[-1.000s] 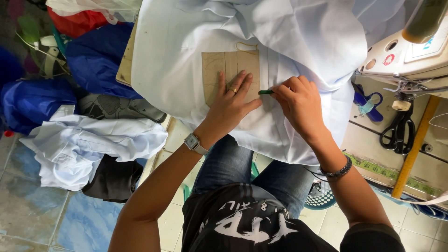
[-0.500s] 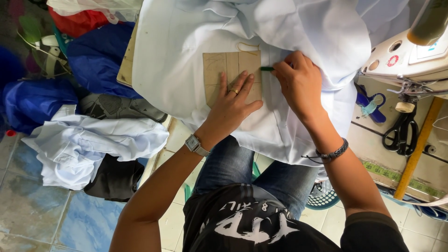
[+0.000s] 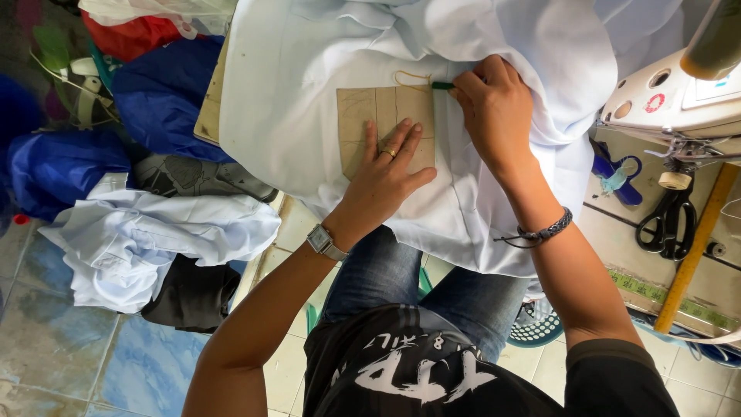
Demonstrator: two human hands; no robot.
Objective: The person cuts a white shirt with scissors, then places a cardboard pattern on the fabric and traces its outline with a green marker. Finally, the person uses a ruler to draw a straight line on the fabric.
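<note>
A white garment [image 3: 309, 116] is spread over my lap and the table. On it lies a brown cardboard pocket template [image 3: 363, 116]. My left hand [image 3: 386, 174] presses flat on the template's lower right part, fingers spread, a ring on one finger and a watch on the wrist. My right hand [image 3: 494, 108] holds a green marking pencil [image 3: 442, 86] with its tip at the template's top right corner. A braided bracelet sits on my right wrist.
A white sewing machine [image 3: 679, 100] stands at the right, with black scissors [image 3: 668, 220], a yellow ruler [image 3: 695, 247] and a tape roll beside it. Piles of blue, white, black and red cloth [image 3: 154, 201] lie on the tiled floor at left.
My right hand has moved the green pencil up along the template's right edge to its top right corner. My left hand stays pressed on the template.
</note>
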